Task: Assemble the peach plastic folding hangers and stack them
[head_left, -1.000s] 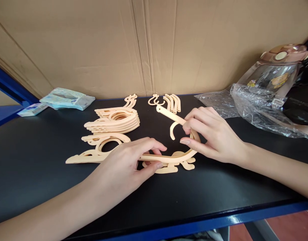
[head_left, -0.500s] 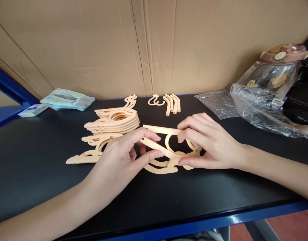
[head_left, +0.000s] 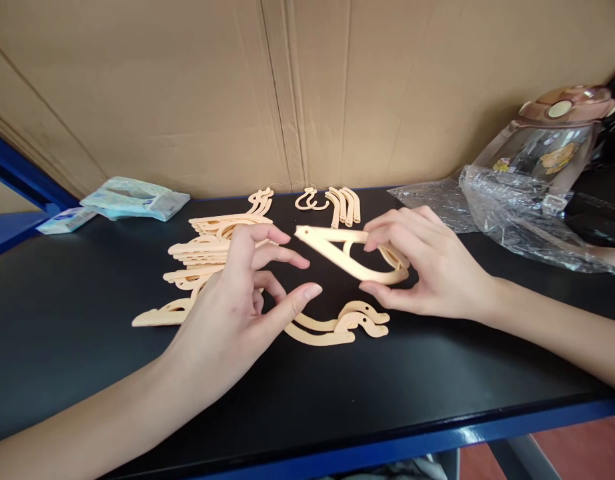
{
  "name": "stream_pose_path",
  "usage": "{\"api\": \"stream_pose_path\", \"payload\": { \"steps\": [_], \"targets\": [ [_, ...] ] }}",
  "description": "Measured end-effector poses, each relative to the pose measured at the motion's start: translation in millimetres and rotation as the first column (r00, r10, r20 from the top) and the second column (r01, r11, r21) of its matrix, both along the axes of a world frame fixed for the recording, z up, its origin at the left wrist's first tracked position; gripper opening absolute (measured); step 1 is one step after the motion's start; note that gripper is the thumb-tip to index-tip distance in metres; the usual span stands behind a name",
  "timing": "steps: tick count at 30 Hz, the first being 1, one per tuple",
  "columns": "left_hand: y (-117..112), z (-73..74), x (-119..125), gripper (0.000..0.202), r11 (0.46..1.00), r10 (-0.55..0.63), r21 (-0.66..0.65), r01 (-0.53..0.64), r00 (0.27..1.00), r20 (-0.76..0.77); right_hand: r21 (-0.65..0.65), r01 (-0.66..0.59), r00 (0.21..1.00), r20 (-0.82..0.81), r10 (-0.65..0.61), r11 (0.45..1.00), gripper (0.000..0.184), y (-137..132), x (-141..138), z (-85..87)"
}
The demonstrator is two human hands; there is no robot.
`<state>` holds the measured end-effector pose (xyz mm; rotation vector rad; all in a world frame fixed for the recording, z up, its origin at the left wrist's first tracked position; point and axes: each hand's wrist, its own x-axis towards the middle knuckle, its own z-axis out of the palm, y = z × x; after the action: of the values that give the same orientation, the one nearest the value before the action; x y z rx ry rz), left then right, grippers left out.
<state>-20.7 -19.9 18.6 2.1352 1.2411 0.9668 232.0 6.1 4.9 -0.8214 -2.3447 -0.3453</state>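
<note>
My right hand (head_left: 427,270) pinches a folded peach plastic hanger (head_left: 350,257) and holds it lifted above the black table (head_left: 77,287). My left hand (head_left: 242,303) hovers just left of it with fingers spread, holding nothing. Below the hands lie two curved peach hanger pieces (head_left: 337,325) on the table. Behind my left hand sits a stack of peach hanger parts (head_left: 207,250), partly hidden by the fingers. A single flat hanger arm (head_left: 160,313) lies at the stack's front left.
Small peach hooks (head_left: 332,203) lie near the cardboard wall (head_left: 307,93). A crumpled clear plastic bag (head_left: 507,207) and a clear bottle with a pink lid (head_left: 557,140) sit at the right. Tissue packets (head_left: 132,197) lie at the back left. The table's blue front edge (head_left: 437,440) runs below.
The hanger's two arms were folded together between both hands. My left hand then let go and opened, while my right hand lifted the folded hanger up and back.
</note>
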Motion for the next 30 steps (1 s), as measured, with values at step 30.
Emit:
{"api": "stream_pose_path", "payload": {
  "steps": [30],
  "targets": [
    [6,-4.6,-5,0.017,0.922,-0.268,0.123,0.368,0.832,-0.485,-0.353,0.048,0.975,0.22,0.033,0.934,0.036,22,17,-10.6]
  ]
}}
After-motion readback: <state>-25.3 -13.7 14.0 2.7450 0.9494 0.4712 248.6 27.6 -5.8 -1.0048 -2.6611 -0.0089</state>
